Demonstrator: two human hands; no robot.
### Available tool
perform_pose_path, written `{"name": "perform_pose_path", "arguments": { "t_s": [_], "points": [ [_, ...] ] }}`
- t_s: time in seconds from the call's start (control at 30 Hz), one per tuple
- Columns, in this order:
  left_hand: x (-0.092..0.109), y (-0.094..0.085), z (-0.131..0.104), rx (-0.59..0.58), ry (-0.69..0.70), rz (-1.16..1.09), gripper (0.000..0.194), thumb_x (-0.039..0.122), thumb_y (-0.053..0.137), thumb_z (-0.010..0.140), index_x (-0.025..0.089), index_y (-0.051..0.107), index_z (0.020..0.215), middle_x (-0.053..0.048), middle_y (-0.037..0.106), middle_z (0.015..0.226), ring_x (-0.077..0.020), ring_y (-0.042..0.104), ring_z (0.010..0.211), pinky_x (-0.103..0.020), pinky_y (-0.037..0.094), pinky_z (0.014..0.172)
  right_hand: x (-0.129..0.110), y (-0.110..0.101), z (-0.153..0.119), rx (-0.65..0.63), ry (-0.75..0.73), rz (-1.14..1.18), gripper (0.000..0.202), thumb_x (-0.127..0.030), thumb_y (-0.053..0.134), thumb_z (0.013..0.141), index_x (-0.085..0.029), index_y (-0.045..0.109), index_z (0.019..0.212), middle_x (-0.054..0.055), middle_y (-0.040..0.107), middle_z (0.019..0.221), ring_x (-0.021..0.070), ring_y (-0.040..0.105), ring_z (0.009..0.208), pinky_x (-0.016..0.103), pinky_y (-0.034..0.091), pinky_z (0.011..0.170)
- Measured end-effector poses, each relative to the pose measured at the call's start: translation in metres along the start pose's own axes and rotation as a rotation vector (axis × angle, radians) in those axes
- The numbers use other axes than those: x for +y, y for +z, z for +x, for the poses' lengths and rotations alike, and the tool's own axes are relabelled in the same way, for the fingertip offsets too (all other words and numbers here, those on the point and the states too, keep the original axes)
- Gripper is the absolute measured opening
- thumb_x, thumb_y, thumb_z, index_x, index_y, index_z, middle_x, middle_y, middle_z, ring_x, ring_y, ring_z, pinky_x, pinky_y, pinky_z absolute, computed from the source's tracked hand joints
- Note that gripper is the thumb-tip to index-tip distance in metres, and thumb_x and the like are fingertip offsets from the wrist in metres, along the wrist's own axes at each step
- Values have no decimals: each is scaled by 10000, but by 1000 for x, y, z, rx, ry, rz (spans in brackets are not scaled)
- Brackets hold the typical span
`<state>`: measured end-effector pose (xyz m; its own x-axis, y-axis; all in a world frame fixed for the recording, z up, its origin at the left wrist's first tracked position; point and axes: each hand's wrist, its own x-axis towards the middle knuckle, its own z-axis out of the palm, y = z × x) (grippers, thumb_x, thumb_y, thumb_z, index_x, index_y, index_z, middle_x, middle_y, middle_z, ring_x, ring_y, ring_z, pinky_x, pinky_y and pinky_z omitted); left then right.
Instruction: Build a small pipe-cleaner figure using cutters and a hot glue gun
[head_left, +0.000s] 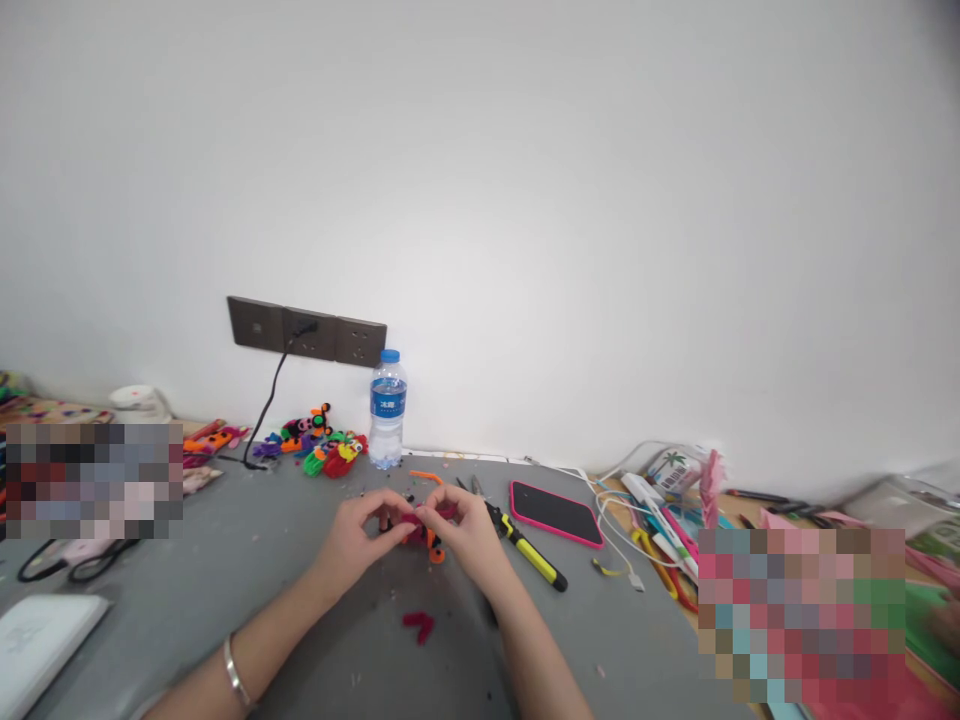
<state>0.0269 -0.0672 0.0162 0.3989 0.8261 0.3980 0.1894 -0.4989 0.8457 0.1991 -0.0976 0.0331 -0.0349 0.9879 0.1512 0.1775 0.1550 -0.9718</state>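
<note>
Both hands meet over the grey mat (322, 640) at a small fuzzy pipe-cleaner piece (414, 536) in dark red, with orange and black bits. My left hand (367, 540) pinches its left side between thumb and fingers. From the other side, the thumb and fingertips of my right hand (466, 532) are closed on it. My fingers hide much of its shape. Nearer to me lies a bent dark-red pipe-cleaner piece (420, 627). A tool with a yellow and black handle (536, 553) rests just right of my right hand.
A water bottle (388, 410) stands by the wall, beside colourful pipe-cleaner figures (330, 450). A pink-edged phone (556, 514), white cables (611, 530) and yellow-handled scissors (656, 560) lie to the right. A white box-like object (49, 640) sits at left. Two areas are pixelated.
</note>
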Motion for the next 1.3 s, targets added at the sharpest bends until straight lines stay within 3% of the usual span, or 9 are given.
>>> {"name": "perform_pose_path", "arguments": {
  "t_s": [0.43, 0.63, 0.8, 1.03, 1.3],
  "points": [
    [-9, -2, 2, 28, 50, -34, 117, 283, 680, 782, 177, 676, 734, -14, 681, 671, -143, 601, 615, -231, 480, 614, -3, -1, 0, -58, 49, 71, 342, -466, 694, 718, -165, 545, 652, -38, 504, 565, 86, 399, 515, 221, 305, 520],
    [-10, -3, 0, 30, 91, -69, 66, 246, 687, 779, 189, 681, 812, -12, 703, 727, -149, 644, 665, -234, 511, 659, -8, 0, -2, -88, 71, 63, 362, -491, 690, 719, -168, 542, 649, -49, 477, 550, 83, 381, 507, 221, 285, 509],
    [-10, -4, 0, 18, 136, -63, 65, 223, 680, 790, 192, 684, 733, -8, 693, 692, -141, 636, 663, -221, 495, 657, -4, 0, -1, -98, 85, 84, 390, -518, 704, 702, -167, 540, 660, -42, 501, 572, 84, 393, 512, 222, 291, 511],
    [-4, -3, 2, 15, -25, -226, 101, 263, 674, 774, 183, 676, 713, -3, 674, 692, -141, 623, 657, -219, 496, 638, -6, -10, -5, -225, 26, 145, 276, -414, 715, 751, -173, 599, 822, -15, 577, 714, 109, 502, 626, 222, 386, 573],
    [7, -4, 1, -25, -173, -333, 198, 359, 691, 744, 169, 659, 701, -12, 654, 688, -158, 606, 675, -243, 484, 647, -11, -11, -6, -173, -89, 89, 195, -356, 722, 755, -181, 637, 759, -6, 578, 714, 129, 521, 670, 238, 418, 609]
  ]
}}
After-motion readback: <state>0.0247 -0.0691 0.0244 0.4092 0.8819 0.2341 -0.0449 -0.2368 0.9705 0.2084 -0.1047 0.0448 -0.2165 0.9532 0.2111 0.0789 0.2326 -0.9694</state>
